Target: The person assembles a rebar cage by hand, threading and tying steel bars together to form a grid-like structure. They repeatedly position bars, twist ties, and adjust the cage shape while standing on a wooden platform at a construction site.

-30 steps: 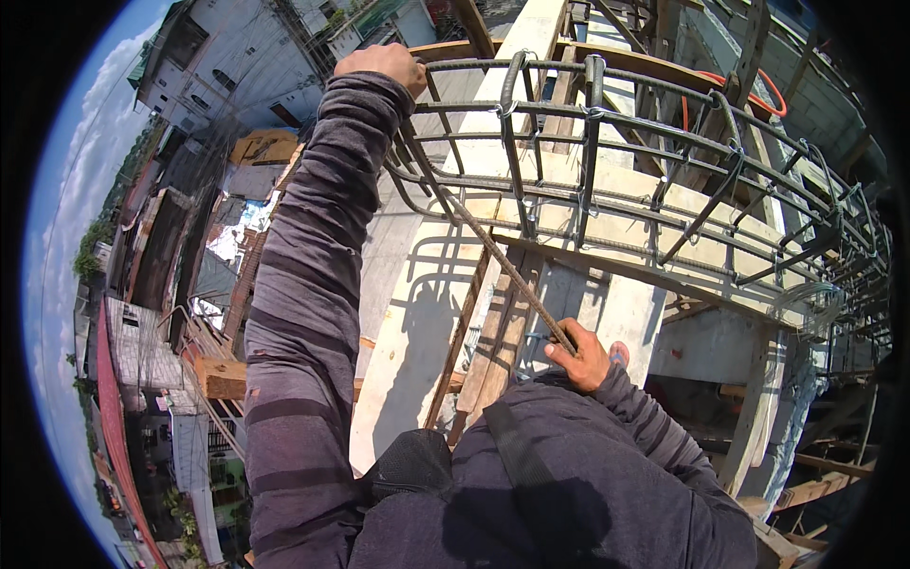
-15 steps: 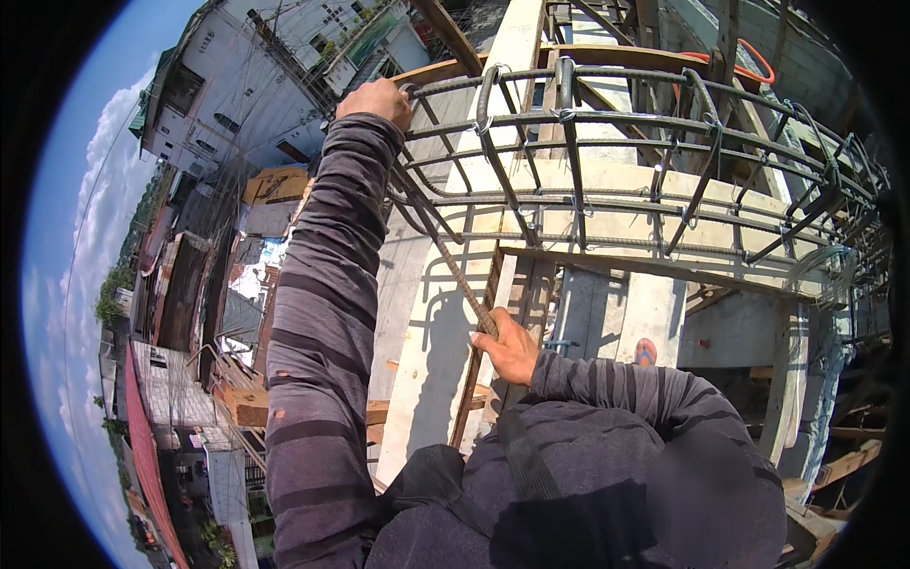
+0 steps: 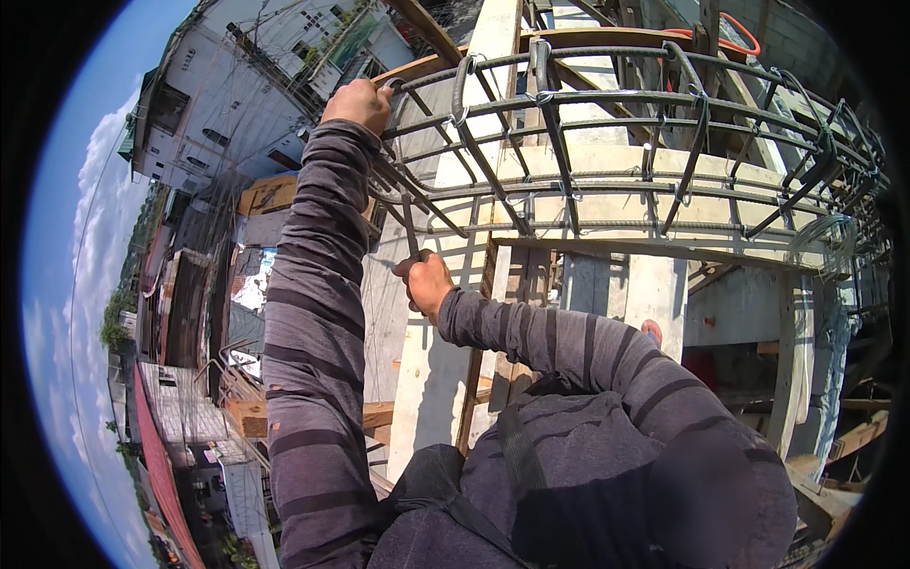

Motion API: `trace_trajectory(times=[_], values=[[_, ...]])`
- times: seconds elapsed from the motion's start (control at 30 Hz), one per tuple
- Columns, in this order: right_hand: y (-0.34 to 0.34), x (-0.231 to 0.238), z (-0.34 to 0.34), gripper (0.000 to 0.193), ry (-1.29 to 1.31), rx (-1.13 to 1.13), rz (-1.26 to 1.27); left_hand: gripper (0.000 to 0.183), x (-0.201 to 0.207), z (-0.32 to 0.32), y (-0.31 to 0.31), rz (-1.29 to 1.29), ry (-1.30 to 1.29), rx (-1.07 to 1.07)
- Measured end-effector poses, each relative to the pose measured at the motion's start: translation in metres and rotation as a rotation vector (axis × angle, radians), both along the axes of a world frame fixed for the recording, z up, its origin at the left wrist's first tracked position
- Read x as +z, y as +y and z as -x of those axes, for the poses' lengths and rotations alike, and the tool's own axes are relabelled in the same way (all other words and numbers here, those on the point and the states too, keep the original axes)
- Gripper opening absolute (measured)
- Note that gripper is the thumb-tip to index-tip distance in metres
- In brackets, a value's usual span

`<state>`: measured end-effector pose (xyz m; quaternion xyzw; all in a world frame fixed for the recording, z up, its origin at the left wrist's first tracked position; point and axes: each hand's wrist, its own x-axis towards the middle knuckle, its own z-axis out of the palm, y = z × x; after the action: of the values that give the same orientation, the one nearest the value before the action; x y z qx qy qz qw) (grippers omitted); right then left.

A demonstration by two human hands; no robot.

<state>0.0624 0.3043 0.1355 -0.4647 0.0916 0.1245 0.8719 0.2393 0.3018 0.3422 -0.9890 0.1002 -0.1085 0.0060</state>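
Observation:
A cage of dark steel rebar point(image 3: 607, 180) runs across the upper middle, its long bars tied to square stirrups with thin wire. My left hand point(image 3: 358, 104) is closed at the cage's left end, around the end of an upper bar; its fingertips are partly hidden. Lower down, my right hand point(image 3: 427, 283) is wrapped round a steel rod point(image 3: 409, 223). That rod rises from my fist to the bent bar ends at the cage's lower left corner. Whether its tip hooks over a bar there, I cannot tell.
Pale formwork boards point(image 3: 431, 379) lie below the cage, high above neighbouring roofs and a white building point(image 3: 218, 104) on the left. A bundle of tie wire point(image 3: 825, 237) hangs at the cage's right end. An orange hose point(image 3: 739, 33) curls behind it. Timber posts point(image 3: 787, 370) stand at right.
My right hand has moved up and left with the rod, which has swung from a slant to nearly upright. My left hand stays on the cage end; the view has shifted slightly.

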Motion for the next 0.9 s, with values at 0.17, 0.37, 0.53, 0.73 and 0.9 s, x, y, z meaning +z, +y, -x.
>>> trace_trajectory(times=[0.17, 0.37, 0.53, 0.73, 0.9], values=[[-0.006, -0.007, -0.014, 0.013, 0.085, -0.105, -0.09, 0.037, -0.012, -0.007, 0.001, 0.078, -0.104, -0.079], [-0.016, -0.014, 0.001, 0.02, -0.089, -0.016, 0.228, 0.038, -0.01, -0.003, -0.006, 0.082, -0.066, -0.102], [-0.03, -0.012, 0.009, 0.037, -0.219, -0.054, 0.463, 0.039, -0.008, 0.007, -0.018, 0.053, -0.095, -0.088], [-0.042, -0.008, 0.007, 0.033, -0.253, -0.009, 0.544, 0.038, -0.01, 0.01, -0.03, 0.06, -0.139, -0.159], [-0.054, -0.021, 0.021, 0.033, -0.272, 0.042, 0.564, 0.041, -0.006, 0.012, -0.036, 0.103, -0.026, -0.06]])
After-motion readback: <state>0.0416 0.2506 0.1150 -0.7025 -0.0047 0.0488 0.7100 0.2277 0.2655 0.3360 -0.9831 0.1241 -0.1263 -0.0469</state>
